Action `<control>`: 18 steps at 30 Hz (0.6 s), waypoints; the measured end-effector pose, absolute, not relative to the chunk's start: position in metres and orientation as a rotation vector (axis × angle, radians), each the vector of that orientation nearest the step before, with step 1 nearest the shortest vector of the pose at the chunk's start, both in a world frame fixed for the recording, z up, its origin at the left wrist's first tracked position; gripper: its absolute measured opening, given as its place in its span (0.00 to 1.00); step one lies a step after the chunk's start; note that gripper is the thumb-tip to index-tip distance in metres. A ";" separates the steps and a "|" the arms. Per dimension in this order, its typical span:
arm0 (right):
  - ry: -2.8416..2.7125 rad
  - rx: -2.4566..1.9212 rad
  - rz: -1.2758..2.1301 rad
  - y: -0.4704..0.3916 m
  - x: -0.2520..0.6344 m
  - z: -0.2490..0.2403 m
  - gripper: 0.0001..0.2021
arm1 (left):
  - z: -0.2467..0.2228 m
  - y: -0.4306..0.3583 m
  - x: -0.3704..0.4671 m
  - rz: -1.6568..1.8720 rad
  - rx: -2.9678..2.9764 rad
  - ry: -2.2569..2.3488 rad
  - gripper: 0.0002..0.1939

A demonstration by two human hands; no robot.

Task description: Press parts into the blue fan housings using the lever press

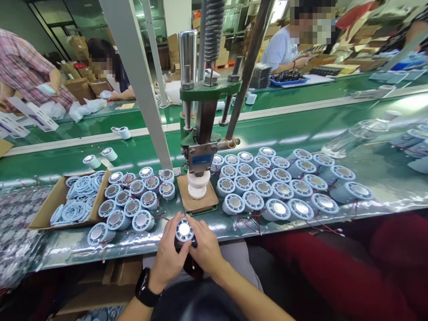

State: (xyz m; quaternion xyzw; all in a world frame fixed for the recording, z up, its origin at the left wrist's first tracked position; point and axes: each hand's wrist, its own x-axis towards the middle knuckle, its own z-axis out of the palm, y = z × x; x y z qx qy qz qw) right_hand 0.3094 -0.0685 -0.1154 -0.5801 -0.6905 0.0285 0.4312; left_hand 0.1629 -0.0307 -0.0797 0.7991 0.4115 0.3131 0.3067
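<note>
Both of my hands are wrapped round one light-blue cylinder (pixel 184 229) at the front edge of the bench. Its top has a slotted ring around a shiny silver disc. My left hand (pixel 169 245) grips its left side, a black band on the wrist; my right hand (pixel 206 244) closes on the right side. A dark part shows under the cylinder between my fingers, too hidden to name. Just beyond stands a green hand press (pixel 210 91) with a white round pressing head (pixel 198 183) over a brown square pad (pixel 187 203).
Similar wired cylinders stand in groups left (pixel 130 206) and right (pixel 262 188) of the press. A cardboard box (pixel 43 216) holds light-blue rings (pixel 76 205). A clear bottle (pixel 357 133) lies at right. Across the green conveyor (pixel 284 113), several people work. A grey post (pixel 140 67) rises left of the press.
</note>
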 end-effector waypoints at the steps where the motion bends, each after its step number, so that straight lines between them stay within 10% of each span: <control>1: -1.753 -1.439 0.091 -0.069 0.312 -0.114 0.36 | -0.080 -0.029 0.161 0.817 2.135 1.047 0.32; 12: -1.944 -1.542 0.123 -0.067 0.316 -0.110 0.36 | -0.086 -0.031 0.158 0.726 2.100 1.046 0.33; 18: -2.107 -1.405 -0.063 -0.058 0.375 0.008 0.34 | -0.084 -0.024 0.164 0.704 1.960 1.114 0.28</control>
